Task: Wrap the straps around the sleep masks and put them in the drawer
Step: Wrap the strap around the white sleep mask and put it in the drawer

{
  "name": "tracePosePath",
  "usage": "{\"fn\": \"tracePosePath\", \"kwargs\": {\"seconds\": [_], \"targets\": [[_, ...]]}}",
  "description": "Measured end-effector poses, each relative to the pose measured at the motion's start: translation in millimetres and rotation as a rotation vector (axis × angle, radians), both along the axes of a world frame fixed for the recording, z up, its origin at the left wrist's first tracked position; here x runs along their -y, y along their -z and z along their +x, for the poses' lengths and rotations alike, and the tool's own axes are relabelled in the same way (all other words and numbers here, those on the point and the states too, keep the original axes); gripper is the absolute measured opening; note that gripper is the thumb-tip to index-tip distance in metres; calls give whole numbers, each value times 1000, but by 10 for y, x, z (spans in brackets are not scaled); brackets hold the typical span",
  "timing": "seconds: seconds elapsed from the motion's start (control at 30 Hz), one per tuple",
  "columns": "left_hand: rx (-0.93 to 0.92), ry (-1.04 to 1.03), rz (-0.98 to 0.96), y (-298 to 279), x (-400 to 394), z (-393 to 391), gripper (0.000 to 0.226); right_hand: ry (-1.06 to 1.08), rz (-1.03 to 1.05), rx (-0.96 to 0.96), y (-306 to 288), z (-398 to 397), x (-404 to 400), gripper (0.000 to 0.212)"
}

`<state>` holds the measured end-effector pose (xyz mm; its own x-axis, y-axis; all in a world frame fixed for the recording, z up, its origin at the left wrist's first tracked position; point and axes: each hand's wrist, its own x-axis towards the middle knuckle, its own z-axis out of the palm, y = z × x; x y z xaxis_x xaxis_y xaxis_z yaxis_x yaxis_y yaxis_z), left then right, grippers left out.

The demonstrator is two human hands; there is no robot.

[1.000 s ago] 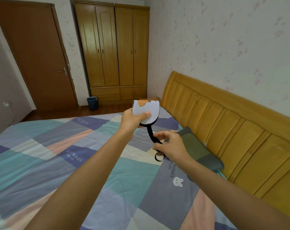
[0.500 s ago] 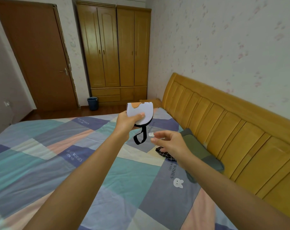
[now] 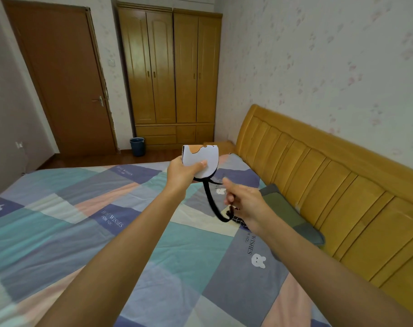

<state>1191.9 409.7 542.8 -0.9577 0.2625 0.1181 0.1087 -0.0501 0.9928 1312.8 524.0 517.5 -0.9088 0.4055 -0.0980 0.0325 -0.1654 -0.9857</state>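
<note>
Left hand is clamped around the folded white sleep mask, thumb pressed flat on the front face, holding it up in the air above the bed. The mask has an orange patch along its top edge. From the bottom of it a black strap hangs down in a loop and curves across to the right hand, which sits lower and to the right of the left one. That hand is loosely curled, forefinger sticking out toward the mask, and the strap's far end runs in under its fingers; looks like it's hooked or pinched there, but the exact grip is hidden by the hand itself.

Just below the right hand there's a second mask, dark with a thin checked pattern, lying on the bed and half covered by the hand. To the right of that hand lies a grey-green pillow against the yellow wooden headboard.

Under both arms is the patchwork bedspread in teal, purple, pink and white. Past the hands: brown door far left, blue bin on the floor, wooden wardrobe with drawers at its base, floral wallpaper on the right.
</note>
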Motion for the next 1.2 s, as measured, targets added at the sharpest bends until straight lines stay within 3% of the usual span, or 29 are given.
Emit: {"fn": "tracePosePath", "kwargs": {"seconds": [0.13, 0.23, 0.27, 0.33, 0.4, 0.47, 0.53, 0.7, 0.77, 0.93, 1.03, 1.2], "targets": [[91, 40, -7, 147, 49, 28, 32, -20, -481, -335, -173, 11, -74, 24], [137, 75, 14, 198, 43, 71, 30, 44, -489, -443, -184, -1, -156, 29], [142, 75, 29, 196, 40, 82, 31, 65, -384, -383, -141, -22, -184, 27], [128, 64, 52, 175, 33, 91, 34, 74, 50, -157, 0, -34, -253, 34], [99, 45, 96, 148, 29, 87, 36, -33, 569, 29, 150, 2, -329, 40], [86, 7, 152, 114, 36, 70, 39, -135, 864, 110, 207, 93, -351, 37], [99, -49, 181, 97, 44, 35, 43, -210, 716, 34, 174, 185, -327, 48], [156, -49, 169, 181, 6, 46, 44, -238, -219, -329, -66, 259, -248, 34], [158, -47, 159, 200, -29, 99, 45, -268, -436, -420, -120, 242, -237, 35], [141, -5, 195, 138, -72, 209, 47, -85, -252, -398, -104, 233, -105, 37], [117, 75, 222, 84, -49, 241, 34, -79, -110, -399, -41, 256, -31, 42], [-19, 234, 115, 68, 48, 268, 25, -34, 85, -375, -7, 219, 32, 59]]}}
